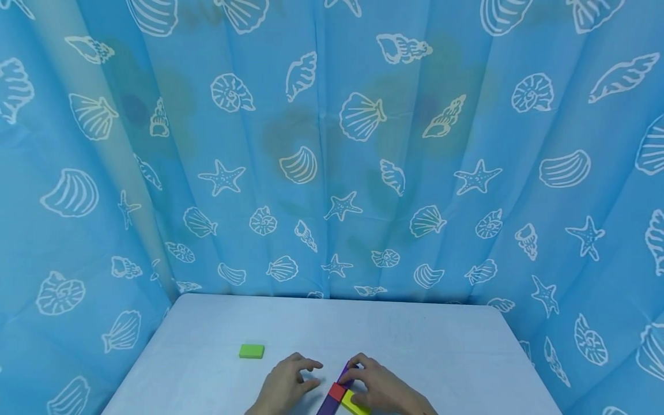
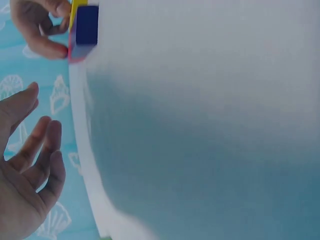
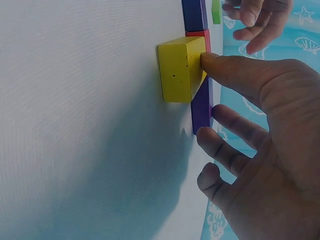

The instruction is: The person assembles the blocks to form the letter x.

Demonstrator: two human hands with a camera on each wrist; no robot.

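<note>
In the head view a red block [image 1: 336, 392] lies between two purple blocks, the nearer one [image 1: 328, 406] and the farther one [image 3: 201, 112], all in a slanting row. A yellow block [image 3: 175, 72] juts out sideways beside the red one. My right hand [image 1: 381, 386] spans these blocks: its thumb presses the yellow block, while a bent finger touches the farther purple block from its other side. Left of the row, my left hand [image 1: 287, 383] hovers with loosely bent fingers and holds nothing. The yellow block's far end is partly hidden by the thumb.
Farther left on the white table [image 1: 430, 346] lies a light green block [image 1: 251, 351], apart from the others. A blue curtain [image 1: 332, 230] with white shells and starfish hangs behind the table's back edge and along both sides.
</note>
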